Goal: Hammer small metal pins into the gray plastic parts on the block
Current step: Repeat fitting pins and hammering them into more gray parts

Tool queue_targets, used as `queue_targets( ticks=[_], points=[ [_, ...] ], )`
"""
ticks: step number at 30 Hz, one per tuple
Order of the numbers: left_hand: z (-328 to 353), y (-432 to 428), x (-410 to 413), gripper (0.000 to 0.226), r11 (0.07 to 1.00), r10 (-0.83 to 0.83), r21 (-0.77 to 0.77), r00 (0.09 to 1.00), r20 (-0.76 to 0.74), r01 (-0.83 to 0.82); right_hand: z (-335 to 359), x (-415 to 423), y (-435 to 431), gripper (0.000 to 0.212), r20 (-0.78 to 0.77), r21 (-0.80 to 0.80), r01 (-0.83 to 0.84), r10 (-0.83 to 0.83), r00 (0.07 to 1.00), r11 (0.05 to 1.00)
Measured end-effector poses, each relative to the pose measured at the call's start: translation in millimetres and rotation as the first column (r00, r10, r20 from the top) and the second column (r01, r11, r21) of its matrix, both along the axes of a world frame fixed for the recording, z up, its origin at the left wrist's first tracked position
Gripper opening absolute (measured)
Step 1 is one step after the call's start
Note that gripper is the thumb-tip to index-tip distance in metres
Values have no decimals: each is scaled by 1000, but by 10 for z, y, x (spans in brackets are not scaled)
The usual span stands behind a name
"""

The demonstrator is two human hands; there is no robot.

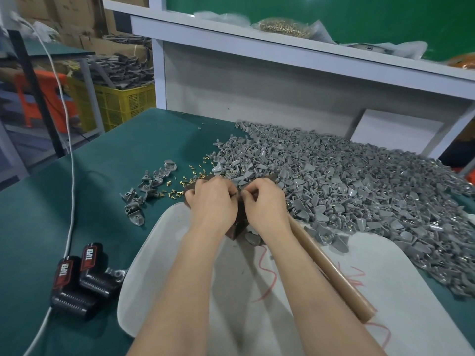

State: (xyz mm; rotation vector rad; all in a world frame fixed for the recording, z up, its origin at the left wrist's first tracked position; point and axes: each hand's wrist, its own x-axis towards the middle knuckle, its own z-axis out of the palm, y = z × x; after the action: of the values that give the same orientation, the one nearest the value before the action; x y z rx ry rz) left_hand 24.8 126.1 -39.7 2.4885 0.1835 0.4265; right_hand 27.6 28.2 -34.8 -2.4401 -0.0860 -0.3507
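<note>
A dark brown block (pixel 237 228) stands at the far rim of a white tray, mostly hidden under my hands. My left hand (pixel 212 201) and my right hand (pixel 264 201) meet on top of it, fingers curled, pinching something small between them; I cannot see what. A hammer's wooden handle (pixel 331 271) lies under my right forearm, running toward the near right. A big heap of gray plastic parts (pixel 334 176) covers the table at the right. Small brass pins (pixel 180 188) are scattered left of the block, beside a few gray parts (pixel 144 196).
The white tray (pixel 411 291) lies on the green table with red thread in it. Two black battery packs (pixel 84 276) and a white cable (pixel 69 176) sit at the left. A white shelf (pixel 282 50) with bags runs behind. A yellow crate (pixel 123 101) stands off the table.
</note>
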Motion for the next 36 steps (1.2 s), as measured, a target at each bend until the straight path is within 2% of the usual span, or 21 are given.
queue_targets(
  ticks=[6, 10, 19, 21, 26, 36],
  points=[
    [-5, 3, -3, 13, 1000, -7, -5, 1000, 8, 7, -20, -9, 5, 10, 15, 7, 12, -12, 1000, 1000],
    [-9, 3, -3, 13, 1000, -8, -16, 1000, 14, 8, -54, -22, 36, 12, 81, -6, 6, -6, 997, 1000],
    [-21, -2, 15, 18, 1000, -14, 19, 1000, 13, 13, -23, -13, 62, 11, 147, -169, 18, 8, 989, 985],
    [-23, -2, 18, 18, 999, -17, 30, 1000, 20, 16, 18, 9, 67, 10, 126, -270, 11, 24, 992, 963],
    [-11, -7, 19, 19, 998, -22, 52, 1000, 14, 21, 134, 48, 77, 9, 66, -410, -40, 73, 995, 911],
    [2, -13, 6, 25, 998, -32, 61, 999, -8, 32, 298, 112, 90, 10, -68, -487, -122, 101, 993, 865]
  ],
)
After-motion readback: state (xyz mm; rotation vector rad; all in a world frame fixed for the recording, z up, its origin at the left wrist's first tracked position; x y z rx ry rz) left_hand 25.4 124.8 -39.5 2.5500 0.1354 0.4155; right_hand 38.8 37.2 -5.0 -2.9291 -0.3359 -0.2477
